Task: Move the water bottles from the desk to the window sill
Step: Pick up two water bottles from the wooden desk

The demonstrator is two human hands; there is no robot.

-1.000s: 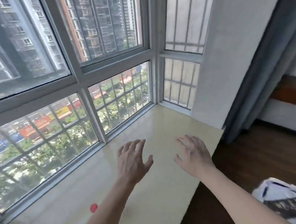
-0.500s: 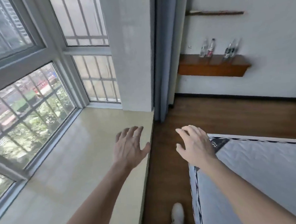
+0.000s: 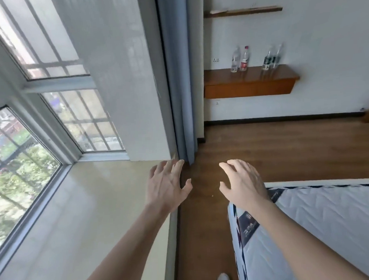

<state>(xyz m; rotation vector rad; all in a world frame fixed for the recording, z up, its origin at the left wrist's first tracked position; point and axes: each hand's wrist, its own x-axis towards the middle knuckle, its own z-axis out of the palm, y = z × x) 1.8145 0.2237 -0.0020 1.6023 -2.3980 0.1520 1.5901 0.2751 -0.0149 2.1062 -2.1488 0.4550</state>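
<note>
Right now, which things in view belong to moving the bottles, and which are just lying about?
For the job: bottles, desk, sill, left hand, right hand.
Just there: curtain, mattress, upper shelf.

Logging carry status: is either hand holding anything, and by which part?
Nothing is held: left hand and right hand are open; the bottles stand on the desk.

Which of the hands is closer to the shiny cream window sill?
Left. The left hand is over the edge of the cream window sill; the right hand is off to its side, above the brown wooden floor near the white quilted mattress.
</note>
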